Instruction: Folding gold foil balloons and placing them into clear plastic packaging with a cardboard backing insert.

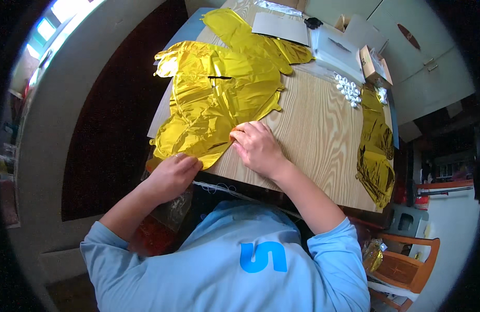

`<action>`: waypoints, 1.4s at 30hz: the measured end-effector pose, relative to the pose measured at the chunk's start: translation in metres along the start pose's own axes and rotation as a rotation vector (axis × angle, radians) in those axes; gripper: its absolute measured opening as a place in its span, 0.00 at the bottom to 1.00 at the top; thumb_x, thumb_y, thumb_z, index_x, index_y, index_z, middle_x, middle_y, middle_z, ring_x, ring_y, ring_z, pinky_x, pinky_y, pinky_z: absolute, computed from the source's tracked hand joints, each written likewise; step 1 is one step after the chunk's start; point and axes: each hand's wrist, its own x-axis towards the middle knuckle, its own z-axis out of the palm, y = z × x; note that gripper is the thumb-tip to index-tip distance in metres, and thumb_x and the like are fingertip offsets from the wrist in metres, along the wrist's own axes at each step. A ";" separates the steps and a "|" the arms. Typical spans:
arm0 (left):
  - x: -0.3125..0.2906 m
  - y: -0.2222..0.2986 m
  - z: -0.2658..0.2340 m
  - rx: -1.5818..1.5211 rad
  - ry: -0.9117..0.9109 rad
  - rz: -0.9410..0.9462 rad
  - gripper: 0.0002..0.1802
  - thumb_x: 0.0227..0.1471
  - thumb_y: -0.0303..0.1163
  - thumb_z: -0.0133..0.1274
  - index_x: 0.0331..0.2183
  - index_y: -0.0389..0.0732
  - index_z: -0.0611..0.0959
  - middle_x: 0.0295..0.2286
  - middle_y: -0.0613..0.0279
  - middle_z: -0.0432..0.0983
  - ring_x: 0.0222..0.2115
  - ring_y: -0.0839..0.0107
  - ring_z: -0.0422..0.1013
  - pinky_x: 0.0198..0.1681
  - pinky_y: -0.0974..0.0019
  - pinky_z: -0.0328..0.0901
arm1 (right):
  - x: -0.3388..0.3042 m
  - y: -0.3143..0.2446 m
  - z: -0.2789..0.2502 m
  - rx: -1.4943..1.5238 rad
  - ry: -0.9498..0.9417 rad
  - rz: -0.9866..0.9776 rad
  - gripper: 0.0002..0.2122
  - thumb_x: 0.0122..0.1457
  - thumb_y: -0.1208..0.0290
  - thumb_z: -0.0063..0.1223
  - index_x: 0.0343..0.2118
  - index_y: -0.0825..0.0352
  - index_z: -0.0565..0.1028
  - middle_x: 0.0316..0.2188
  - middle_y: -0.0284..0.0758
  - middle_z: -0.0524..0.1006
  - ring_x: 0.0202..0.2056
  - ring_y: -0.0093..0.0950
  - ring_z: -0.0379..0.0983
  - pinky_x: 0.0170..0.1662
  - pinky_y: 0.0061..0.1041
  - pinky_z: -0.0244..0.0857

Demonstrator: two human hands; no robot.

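Observation:
A large, flat gold foil balloon (206, 99), creased and shiny, spreads over the left half of the wooden table. My left hand (176, 174) is closed on its near edge, at the table's front left. The fingers of my right hand (258, 147) pinch the balloon's right edge, near the middle of the front; the fingertips are partly hidden. Small tabs stick out along the balloon's rim. Beyond it lies another piece of gold foil (250, 39), which overlaps it or adjoins it; I cannot tell which.
More gold foil (375, 151) lies along the table's right edge. Several small white rolls (347, 91) cluster at the back right, near an open cardboard box (375, 67) and a white container (333, 49). A wooden chair (406, 260) stands at the right. White strings (216, 187) hang by the table's front edge.

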 end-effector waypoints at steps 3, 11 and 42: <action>0.005 -0.003 -0.009 -0.243 0.037 -0.164 0.11 0.48 0.24 0.59 0.37 0.33 0.83 0.32 0.56 0.76 0.34 0.57 0.75 0.37 0.60 0.71 | -0.001 0.004 0.004 0.056 0.070 0.015 0.11 0.55 0.72 0.58 0.42 0.66 0.80 0.41 0.37 0.77 0.45 0.37 0.72 0.52 0.35 0.65; 0.039 -0.018 -0.031 -0.533 -0.085 -0.783 0.17 0.41 0.35 0.72 0.24 0.33 0.82 0.20 0.60 0.77 0.21 0.74 0.71 0.26 0.66 0.67 | -0.006 -0.023 -0.004 0.107 0.225 -0.075 0.09 0.52 0.75 0.61 0.38 0.64 0.78 0.35 0.36 0.76 0.35 0.36 0.73 0.41 0.34 0.65; 0.040 -0.064 -0.011 -0.889 -0.190 -0.901 0.11 0.48 0.33 0.63 0.28 0.34 0.84 0.23 0.65 0.78 0.24 0.78 0.71 0.28 0.71 0.66 | -0.003 -0.060 0.040 -0.085 0.210 -0.345 0.19 0.61 0.71 0.46 0.56 0.67 0.72 0.57 0.41 0.71 0.58 0.40 0.66 0.63 0.43 0.57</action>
